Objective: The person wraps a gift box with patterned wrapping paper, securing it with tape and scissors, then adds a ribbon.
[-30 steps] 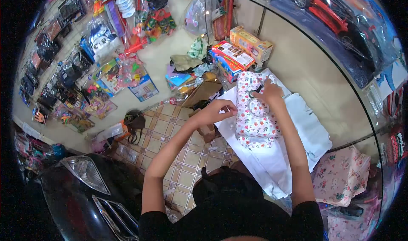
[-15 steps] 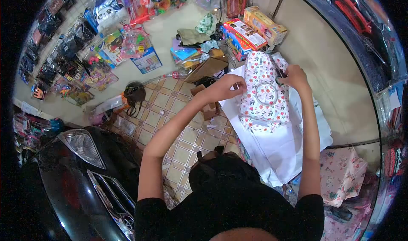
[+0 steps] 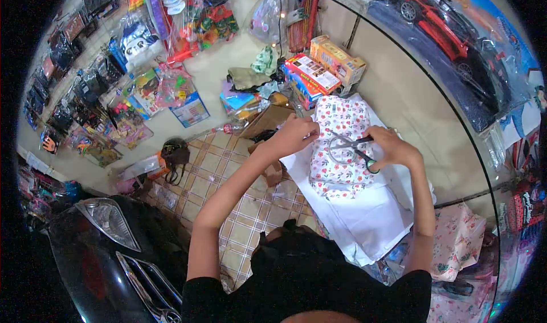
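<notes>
A box-shaped parcel in white floral wrapping paper [image 3: 342, 118] lies on white paper sheets [image 3: 359, 220]. On top of it rests a clear roll of tape [image 3: 341, 163]. My right hand [image 3: 394, 146] grips a pair of scissors [image 3: 348, 143] by the dark handles, one with green on it. The blades are spread apart above the parcel and point left, over the tape roll. At the parcel's upper left edge is my left hand [image 3: 296, 135], its fingers pinched together. Whatever is between those fingertips is too small to make out.
Colourful boxes [image 3: 312, 75] stand behind the parcel beside folded cloths [image 3: 250, 78] and an open carton [image 3: 270, 120]. A curved glass edge [image 3: 456, 72] runs along the right. Pink floral paper [image 3: 458, 240] lies lower right. A black toy car [image 3: 114, 254] stands left.
My right hand has brought the scissors from the parcel's right side out over its top, with the blades now apart. The left hand stays pinched by the parcel's left edge. The view has shifted.
</notes>
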### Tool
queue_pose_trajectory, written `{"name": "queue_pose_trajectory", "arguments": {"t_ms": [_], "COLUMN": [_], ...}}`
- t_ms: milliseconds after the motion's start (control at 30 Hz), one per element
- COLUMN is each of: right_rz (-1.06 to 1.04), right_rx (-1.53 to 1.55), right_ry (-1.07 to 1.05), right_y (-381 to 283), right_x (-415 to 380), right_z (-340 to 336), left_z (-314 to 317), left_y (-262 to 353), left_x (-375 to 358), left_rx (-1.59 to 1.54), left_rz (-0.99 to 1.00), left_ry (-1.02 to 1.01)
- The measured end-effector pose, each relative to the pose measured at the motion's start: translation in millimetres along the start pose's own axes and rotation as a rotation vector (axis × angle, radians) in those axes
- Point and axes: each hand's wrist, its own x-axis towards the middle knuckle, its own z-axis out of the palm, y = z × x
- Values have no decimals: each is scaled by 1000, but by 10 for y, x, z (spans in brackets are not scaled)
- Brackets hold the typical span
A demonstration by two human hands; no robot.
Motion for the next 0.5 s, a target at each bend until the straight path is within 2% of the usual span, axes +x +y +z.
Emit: {"name": "queue_pose_trajectory", "arguments": {"t_ms": [33, 133, 333, 500], "right_rz": [54, -7, -47, -103], "right_rx": [-51, -153, -226, -322], "right_ry": [-36, -39, -48, -7], "right_y": [-17, 14, -60, -22], "right_x": [45, 199, 374, 456], "right_z": [46, 111, -8, -10], "left_z": [-18, -32, -110, -152], "left_y": [17, 49, 125, 139], "left_x": [30, 89, 205, 264], "left_rx": [-17, 61, 162, 212], "left_rz": [-18, 79, 175, 167], "left_ry": [-57, -3, -67, -134]}}
